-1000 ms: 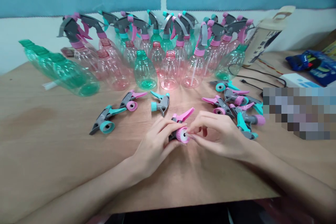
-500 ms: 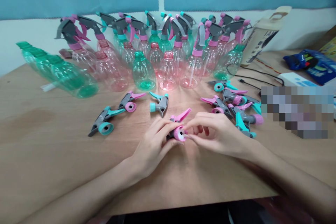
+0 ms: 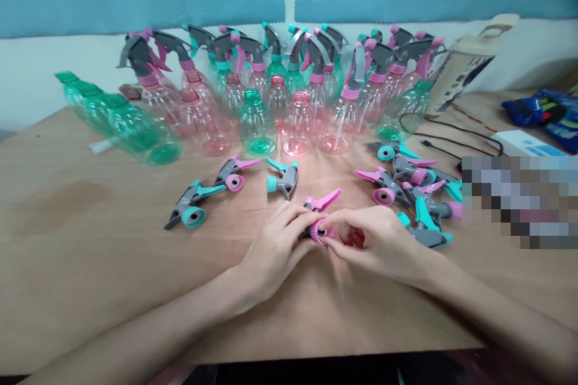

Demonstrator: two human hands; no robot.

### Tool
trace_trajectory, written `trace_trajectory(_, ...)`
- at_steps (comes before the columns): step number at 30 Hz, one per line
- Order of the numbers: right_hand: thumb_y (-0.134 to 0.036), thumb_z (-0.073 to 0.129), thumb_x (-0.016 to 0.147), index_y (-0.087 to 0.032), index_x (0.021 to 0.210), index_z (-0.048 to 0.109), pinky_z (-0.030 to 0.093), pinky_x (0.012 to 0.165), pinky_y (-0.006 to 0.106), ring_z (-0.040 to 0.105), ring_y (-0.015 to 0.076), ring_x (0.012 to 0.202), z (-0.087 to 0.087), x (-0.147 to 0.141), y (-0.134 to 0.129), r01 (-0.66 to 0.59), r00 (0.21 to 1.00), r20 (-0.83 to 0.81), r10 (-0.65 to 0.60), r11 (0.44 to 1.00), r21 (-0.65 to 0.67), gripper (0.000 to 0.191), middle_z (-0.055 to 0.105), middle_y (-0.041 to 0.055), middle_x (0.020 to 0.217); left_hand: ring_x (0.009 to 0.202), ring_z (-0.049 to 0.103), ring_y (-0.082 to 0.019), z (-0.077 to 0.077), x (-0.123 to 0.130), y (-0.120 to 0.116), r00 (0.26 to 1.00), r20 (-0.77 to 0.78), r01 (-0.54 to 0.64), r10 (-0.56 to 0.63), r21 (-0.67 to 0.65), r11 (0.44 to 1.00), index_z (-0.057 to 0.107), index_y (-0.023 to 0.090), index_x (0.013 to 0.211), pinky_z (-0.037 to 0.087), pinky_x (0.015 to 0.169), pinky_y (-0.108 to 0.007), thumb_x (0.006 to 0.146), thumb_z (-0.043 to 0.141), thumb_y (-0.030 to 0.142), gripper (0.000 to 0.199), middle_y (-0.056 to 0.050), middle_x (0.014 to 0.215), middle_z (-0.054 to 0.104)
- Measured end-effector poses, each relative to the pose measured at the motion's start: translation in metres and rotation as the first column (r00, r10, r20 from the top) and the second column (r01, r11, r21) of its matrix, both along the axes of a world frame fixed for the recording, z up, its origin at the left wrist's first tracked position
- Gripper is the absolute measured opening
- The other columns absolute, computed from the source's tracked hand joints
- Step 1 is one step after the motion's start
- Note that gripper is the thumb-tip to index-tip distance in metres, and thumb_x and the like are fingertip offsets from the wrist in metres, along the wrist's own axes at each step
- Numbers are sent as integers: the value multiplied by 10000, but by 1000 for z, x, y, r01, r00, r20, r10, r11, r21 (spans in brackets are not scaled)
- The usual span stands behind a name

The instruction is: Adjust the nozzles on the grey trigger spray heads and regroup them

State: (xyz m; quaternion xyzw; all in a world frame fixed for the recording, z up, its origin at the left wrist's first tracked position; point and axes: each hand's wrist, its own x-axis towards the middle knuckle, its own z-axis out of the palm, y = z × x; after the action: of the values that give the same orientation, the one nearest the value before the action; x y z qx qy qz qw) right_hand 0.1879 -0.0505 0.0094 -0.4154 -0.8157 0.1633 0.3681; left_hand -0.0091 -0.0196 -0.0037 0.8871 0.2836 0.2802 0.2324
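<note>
My left hand is closed round a grey spray head with a pink trigger, its pink collar facing right. The fingertips of my right hand pinch at that collar's opening; whether they hold something small there is hidden. On the table left of centre lie a grey and teal spray head, a pink one and another teal one. Several more pink and teal heads lie in a pile beyond my right hand.
Several open and capped bottles, pink and green, stand across the back, such as an open green bottle. Green bottles lean at the left. A beige tumbler, black cable and blue packet are at the right.
The whole scene has shifted slightly right in view. The pink collar has turned more to the right, and my right fingertips now cover more of its opening.
</note>
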Motion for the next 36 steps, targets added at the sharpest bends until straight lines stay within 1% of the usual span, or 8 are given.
trace_trajectory(9,-214,608,832,-195,923,675,321,481,183,450,52,460,7,11,2,14,993,115,-9,999,-37,114,520,-77,529,912,536,-180,0,-1,2,1000,-6,4,-3,50,999,526,205,1157,485,777,-314,877,582,171,288,-47,1034,578)
trace_trajectory(16,-249,599,856,-170,921,685,309,459,202,489,66,462,6,14,3,6,983,183,-22,996,93,134,559,-57,532,937,518,-184,-3,-2,4,1000,1,28,-28,103,994,527,212,1154,471,820,-338,887,568,173,273,-44,1058,583)
trace_trajectory(21,-175,590,838,-173,887,673,379,515,195,562,82,534,0,6,2,-17,991,132,-5,986,163,97,634,-36,604,950,509,-189,-5,-2,3,1000,8,4,-5,41,999,520,205,1203,471,827,-343,870,584,139,345,-51,1054,583)
trace_trajectory(23,-171,592,831,-177,860,668,394,505,184,557,74,510,-5,1,1,21,998,48,-28,992,128,81,648,-37,612,956,514,-191,-4,-1,3,1000,10,-4,4,10,1000,531,208,1200,475,831,-344,861,590,118,356,-53,1058,582)
trace_trajectory(26,-204,596,846,-167,910,659,394,467,158,537,54,463,-8,-6,-2,115,991,-76,-115,993,2,97,658,-40,615,946,532,-190,0,-1,3,1000,11,-20,21,-24,1000,548,209,1185,486,829,-342,855,596,121,345,-51,1047,583)
trace_trajectory(30,-252,607,854,-152,939,666,375,463,176,512,59,435,-5,-9,-3,215,976,-31,-214,976,27,144,630,-47,561,944,548,-196,4,-2,4,996,30,-81,81,0,997,559,198,1173,504,795,-334,874,570,149,303,-61,1046,580)
trace_trajectory(33,-252,594,861,-160,866,688,358,468,192,499,66,432,-3,-7,-1,197,979,34,-199,979,56,132,616,-39,544,923,557,-194,4,-3,4,993,24,-113,112,9,994,564,211,1175,512,757,-326,889,550,171,289,-61,1033,584)
trace_trajectory(36,-240,581,870,-170,804,691,359,476,185,505,61,446,-5,-3,2,134,991,12,-134,991,23,146,652,-22,592,875,562,-182,2,-3,4,993,33,-116,115,23,993,579,204,1155,513,709,-304,885,555,174,273,-60,1016,591)
